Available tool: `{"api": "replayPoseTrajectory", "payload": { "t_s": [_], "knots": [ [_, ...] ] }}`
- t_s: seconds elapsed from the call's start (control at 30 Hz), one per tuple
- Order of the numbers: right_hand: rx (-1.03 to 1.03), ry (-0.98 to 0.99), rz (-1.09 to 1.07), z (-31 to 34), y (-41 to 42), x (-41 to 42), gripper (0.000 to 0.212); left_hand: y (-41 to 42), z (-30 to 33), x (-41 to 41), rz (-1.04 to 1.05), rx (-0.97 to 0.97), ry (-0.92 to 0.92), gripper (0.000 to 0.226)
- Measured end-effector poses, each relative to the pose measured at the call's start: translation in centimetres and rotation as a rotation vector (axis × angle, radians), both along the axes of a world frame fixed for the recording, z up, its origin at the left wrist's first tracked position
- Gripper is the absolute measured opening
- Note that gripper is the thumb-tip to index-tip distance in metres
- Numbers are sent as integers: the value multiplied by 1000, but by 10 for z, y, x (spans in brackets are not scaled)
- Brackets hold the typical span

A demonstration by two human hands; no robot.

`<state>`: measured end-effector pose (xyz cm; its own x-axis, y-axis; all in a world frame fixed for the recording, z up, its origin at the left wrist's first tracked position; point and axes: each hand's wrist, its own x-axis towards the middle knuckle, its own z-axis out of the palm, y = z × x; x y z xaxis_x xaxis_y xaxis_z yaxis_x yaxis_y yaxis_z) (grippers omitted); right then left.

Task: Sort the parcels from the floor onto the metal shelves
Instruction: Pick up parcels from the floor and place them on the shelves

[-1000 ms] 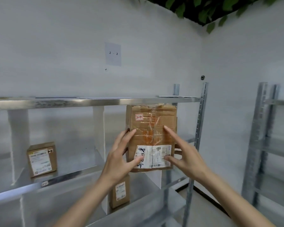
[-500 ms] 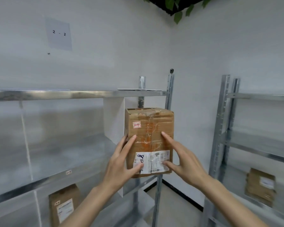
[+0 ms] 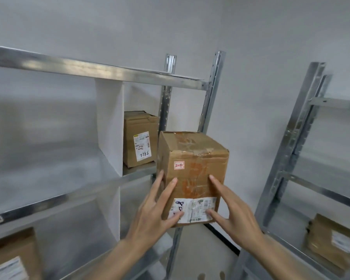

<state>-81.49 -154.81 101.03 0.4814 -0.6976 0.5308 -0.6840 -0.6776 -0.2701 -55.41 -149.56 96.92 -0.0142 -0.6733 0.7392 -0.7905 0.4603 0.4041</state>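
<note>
The fingers of the left hand (image 3: 157, 211) are spread along the left edge and front face of a cardboard parcel (image 3: 192, 176), with the thumb laid across its white shipping label (image 3: 193, 209). The fingers of the right hand (image 3: 233, 214) are pressed flat against the front and right side, so the parcel is clamped between the two hands and carried in the air, resting on no shelf.

A small red-bordered sticker (image 3: 179, 165) reading "2-4" is seen on the front face. The parcel is held just in front of the right-hand upright (image 3: 211, 93) of the left metal shelf unit, near the compartment where a second parcel marked "7786" (image 3: 140, 139) stands beside a white divider (image 3: 109, 126).

Compared with a second ago, the view has been swung rightward: the wall sheet marked "2 2" is no longer in view, the end compartment has been brought into sight, and a further metal shelf unit (image 3: 291, 142) on the right, bearing another parcel (image 3: 329, 242), is now closer. The grasp itself is unchanged. It is judged that a bay matching the sticker is being sought, and placement is not yet begun.
</note>
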Motion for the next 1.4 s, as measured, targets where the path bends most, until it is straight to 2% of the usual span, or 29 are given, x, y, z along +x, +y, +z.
{"api": "replayPoseTrajectory", "payload": {
  "t_s": [0.27,0.47,0.77,1.1,1.27,1.4],
  "knots": [
    [35,-17,132,-64,-80,-25,100,-44,-57,-30,148,36,-87,91],
    [11,-42,329,-105,-126,-31,105,-46,-93,-60,296,99,-57,89],
    [32,-19,492,-168,-168,-35,106,-47,-139,-91,443,154,-37,92],
    [17,-3,534,-250,-192,3,116,-56,-212,-73,524,202,-36,92],
    [-13,-24,552,-283,-213,41,100,-77,-252,-42,584,199,-19,95],
    [18,6,547,-315,-237,78,109,-102,-282,-10,602,202,-36,101]
  ]
}}
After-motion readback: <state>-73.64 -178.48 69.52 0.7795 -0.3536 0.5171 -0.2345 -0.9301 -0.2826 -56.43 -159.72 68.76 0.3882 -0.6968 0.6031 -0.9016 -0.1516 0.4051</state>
